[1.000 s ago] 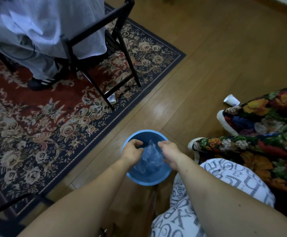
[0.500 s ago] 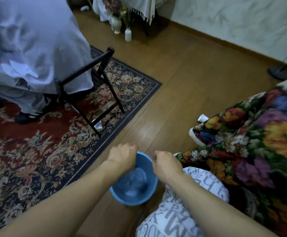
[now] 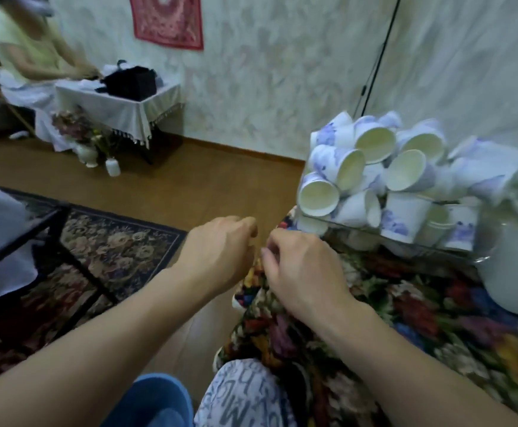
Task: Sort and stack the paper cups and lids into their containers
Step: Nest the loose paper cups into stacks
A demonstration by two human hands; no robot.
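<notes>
Head view: left hand [image 3: 220, 257] and right hand [image 3: 301, 272] seemingly clenched empty; cup pile [image 3: 375, 180] up right.

The room is dim, lit softly and evenly with a cool, bluish cast; shadows are faint and nothing glares. The wall [image 3: 282, 87] looks pale and flat. Motion blur smears the right side, where the cups [image 3: 371, 167] go soft and the floral cloth [image 3: 436, 318] streaks. The wide lens bends lines near the edges, and the seated person [image 3: 26, 47] is hazy.
</notes>
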